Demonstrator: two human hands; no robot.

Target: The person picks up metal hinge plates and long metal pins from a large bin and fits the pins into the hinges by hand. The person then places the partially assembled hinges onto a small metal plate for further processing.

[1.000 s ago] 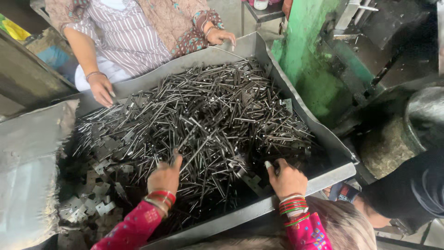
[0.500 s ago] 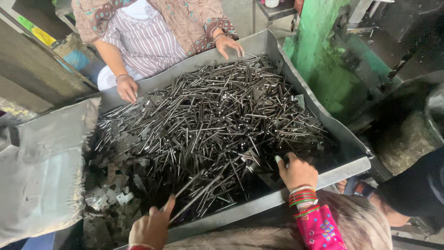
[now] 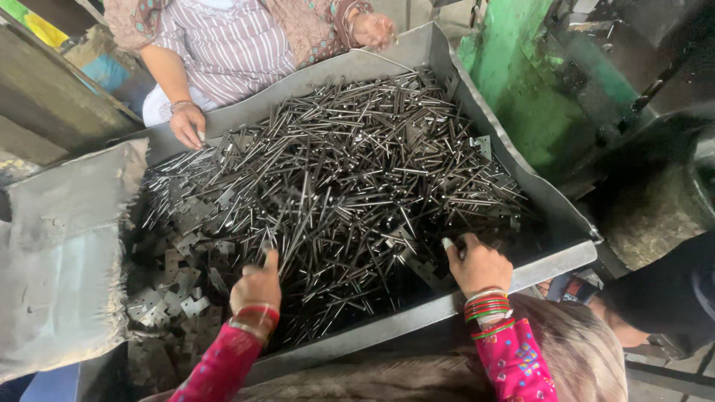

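Observation:
A large grey metal tray (image 3: 439, 56) holds a heap of thin dark metal rods (image 3: 357, 156), with flat hinge-like plates (image 3: 175, 286) at its left end. My left hand (image 3: 255, 289) is at the near side of the heap, fingers closed around a few rods that fan upward from it. My right hand (image 3: 478, 265) rests on the rods by the tray's front rim, fingers bent down into the pile; what they hold is hidden. Both wrists wear red bangles over pink sleeves.
Across the tray sits another person in a striped top, one hand (image 3: 187, 124) on the far rim, the other hand (image 3: 372, 30) at the far corner. A green machine frame (image 3: 514, 67) stands to the right. A grey sack (image 3: 63, 253) lies on the left.
My left hand dropped toward the tray's front rim, then came back up onto the heap and closed on rods. My right hand stayed at the front right. The view shifted.

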